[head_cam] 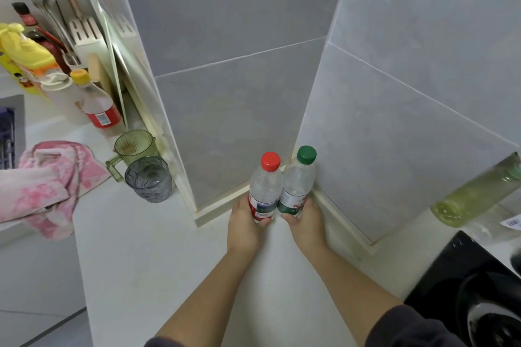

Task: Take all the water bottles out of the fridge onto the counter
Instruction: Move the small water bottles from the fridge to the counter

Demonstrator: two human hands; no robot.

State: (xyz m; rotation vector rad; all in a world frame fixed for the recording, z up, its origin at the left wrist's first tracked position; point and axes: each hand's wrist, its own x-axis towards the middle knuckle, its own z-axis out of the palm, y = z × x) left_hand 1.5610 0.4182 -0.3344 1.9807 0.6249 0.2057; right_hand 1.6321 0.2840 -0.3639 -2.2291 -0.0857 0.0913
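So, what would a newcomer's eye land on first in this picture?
Two clear water bottles held upright side by side in the corner of the grey tiled walls: the red-capped bottle in the grip of the left hand, the green-capped bottle in that of the right hand. Next, the pink towel crumpled on the white counter at the left, with a green jug and a grey glass just right of it.

red bottle cap (270, 161), green bottle cap (306, 154), pink towel (48, 186)
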